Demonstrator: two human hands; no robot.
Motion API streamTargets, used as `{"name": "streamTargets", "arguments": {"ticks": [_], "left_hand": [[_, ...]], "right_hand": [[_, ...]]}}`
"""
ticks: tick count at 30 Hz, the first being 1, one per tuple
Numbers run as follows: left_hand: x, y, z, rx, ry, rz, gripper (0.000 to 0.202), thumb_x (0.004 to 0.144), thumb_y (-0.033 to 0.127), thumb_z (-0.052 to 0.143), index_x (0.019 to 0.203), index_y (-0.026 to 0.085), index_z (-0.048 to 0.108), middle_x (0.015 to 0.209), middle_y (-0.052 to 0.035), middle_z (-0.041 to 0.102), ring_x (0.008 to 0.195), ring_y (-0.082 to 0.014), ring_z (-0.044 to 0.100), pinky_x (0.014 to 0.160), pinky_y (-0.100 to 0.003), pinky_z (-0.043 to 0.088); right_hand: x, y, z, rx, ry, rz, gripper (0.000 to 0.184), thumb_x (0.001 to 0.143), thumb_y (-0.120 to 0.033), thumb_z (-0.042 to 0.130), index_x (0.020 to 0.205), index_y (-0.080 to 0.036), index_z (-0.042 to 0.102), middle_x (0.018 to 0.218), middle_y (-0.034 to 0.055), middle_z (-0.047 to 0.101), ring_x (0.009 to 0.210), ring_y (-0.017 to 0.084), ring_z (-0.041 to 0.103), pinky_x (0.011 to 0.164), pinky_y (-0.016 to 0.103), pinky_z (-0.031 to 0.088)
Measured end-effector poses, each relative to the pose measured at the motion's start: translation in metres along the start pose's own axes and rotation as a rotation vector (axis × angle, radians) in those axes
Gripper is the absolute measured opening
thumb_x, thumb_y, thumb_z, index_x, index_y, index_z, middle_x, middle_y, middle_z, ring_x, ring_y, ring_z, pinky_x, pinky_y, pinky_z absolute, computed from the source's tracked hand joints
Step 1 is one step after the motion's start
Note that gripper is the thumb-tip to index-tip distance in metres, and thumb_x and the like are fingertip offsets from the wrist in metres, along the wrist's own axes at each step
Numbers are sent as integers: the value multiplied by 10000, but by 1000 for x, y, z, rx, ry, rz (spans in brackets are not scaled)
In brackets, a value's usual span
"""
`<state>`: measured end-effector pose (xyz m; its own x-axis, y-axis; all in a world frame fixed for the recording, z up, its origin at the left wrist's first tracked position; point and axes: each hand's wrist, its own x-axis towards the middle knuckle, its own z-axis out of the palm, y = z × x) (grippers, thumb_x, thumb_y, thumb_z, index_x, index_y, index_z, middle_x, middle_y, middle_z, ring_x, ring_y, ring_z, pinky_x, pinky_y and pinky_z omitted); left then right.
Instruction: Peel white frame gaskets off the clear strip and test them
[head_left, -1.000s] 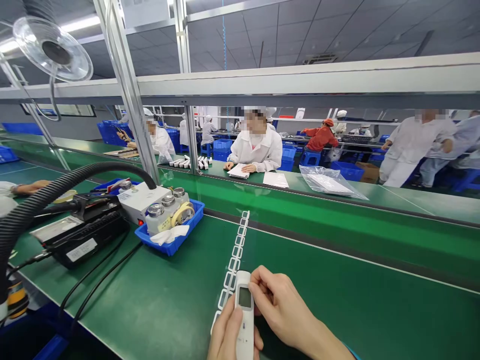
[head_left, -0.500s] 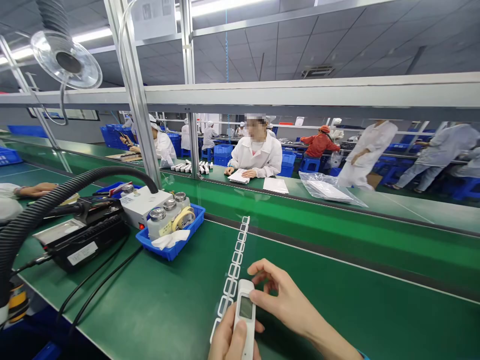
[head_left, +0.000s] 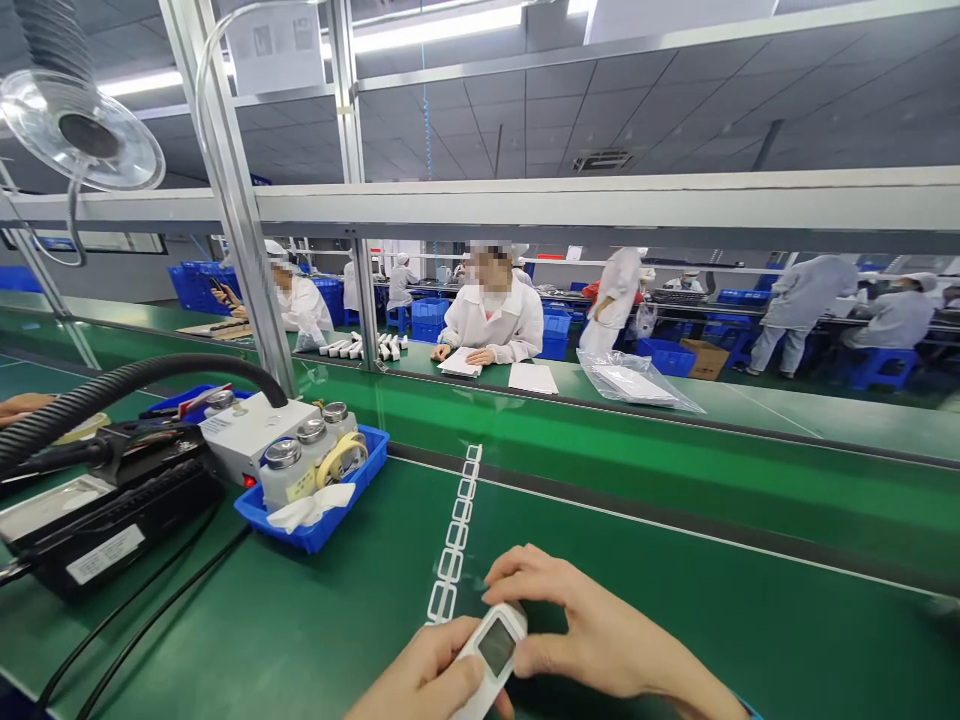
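Note:
Low at the bottom centre my left hand (head_left: 420, 688) is wrapped round the lower body of a white handheld device (head_left: 491, 650) with a small grey screen, tilted to the right. My right hand (head_left: 581, 630) rests on the device's top end, fingers curled over it and thumb against its side. Just beyond my fingers a strip of white rectangular label frames (head_left: 454, 533) lies on the green table (head_left: 675, 600), running away from me.
A blue tray (head_left: 315, 500) with metal-capped bottles, tape and a tissue sits at the left beside a white box (head_left: 251, 430). A black machine (head_left: 97, 510) with a corrugated hose and cables stands further left. Across the green belt, people in white coats sit at work.
The device has tipped from upright to leaning right and sits lower. My right hand has closed over its top. The view has shifted slightly to the right.

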<state>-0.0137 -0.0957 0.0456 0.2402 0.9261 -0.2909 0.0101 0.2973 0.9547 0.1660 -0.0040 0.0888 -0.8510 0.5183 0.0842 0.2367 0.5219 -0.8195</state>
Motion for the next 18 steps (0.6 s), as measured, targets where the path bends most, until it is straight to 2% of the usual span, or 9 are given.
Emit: {"name": "streamTargets", "arguments": {"ticks": [2,4,6,8,10,11,13,16,18], "left_hand": [[11,15,-10,53,-156,-30,334,788,454,571,920,157,647,819,-55,683,603,-102,525,536,-189,369],[30,25,-23,89,-195,-9,335,791,448,551,893,145,650,760,-49,674,593,-119,542,517,-198,374],[55,29,-42,173,-32,115,366,800,472,513,830,139,660,731,-43,659,634,-149,565,545,-223,403],[78,26,-64,313,240,283,384,819,478,467,825,148,664,813,-51,667,752,-181,585,657,-257,444],[94,19,-83,456,367,357,339,806,448,490,872,166,667,923,-61,677,890,-215,587,823,-313,442],[98,14,-90,516,371,365,309,791,424,516,899,178,669,977,-64,677,957,-229,577,894,-341,419],[99,6,-98,622,310,360,286,764,373,564,978,212,665,1113,-60,650,1097,-246,525,993,-383,359],[92,1,-101,787,159,310,414,746,323,601,1157,285,593,1338,-25,514,1289,-260,357,1069,-443,270],[87,2,-101,863,91,263,498,737,323,624,1228,326,539,1421,1,417,1347,-275,257,1087,-482,224]], "right_hand": [[-6,-5,-10,-108,-58,2,371,717,-276,769,1064,-265,638,1047,5,578,994,188,525,1064,377,190],[-7,0,-19,-199,-38,20,318,688,-243,784,979,-245,657,905,-13,589,886,174,540,1010,359,273],[-3,18,-32,-255,57,59,237,669,-221,767,883,-213,665,792,-19,569,747,160,522,778,278,409],[6,49,-52,-273,252,185,191,673,-225,723,851,-186,665,716,-19,556,637,149,496,581,236,384],[17,85,-78,-266,527,421,202,711,-285,673,869,-159,671,638,-12,567,587,158,512,533,237,370],[22,103,-93,-284,700,553,201,716,-305,661,841,-149,673,647,4,596,603,170,542,544,240,382],[29,132,-121,-323,851,684,238,759,-332,601,803,-109,668,684,69,634,646,215,584,557,267,394],[33,162,-147,-403,959,773,243,762,-319,575,753,-92,662,717,145,647,718,288,605,575,310,391],[31,174,-151,-443,980,779,205,749,-280,583,774,-94,665,754,161,654,767,306,606,614,321,400]]}}
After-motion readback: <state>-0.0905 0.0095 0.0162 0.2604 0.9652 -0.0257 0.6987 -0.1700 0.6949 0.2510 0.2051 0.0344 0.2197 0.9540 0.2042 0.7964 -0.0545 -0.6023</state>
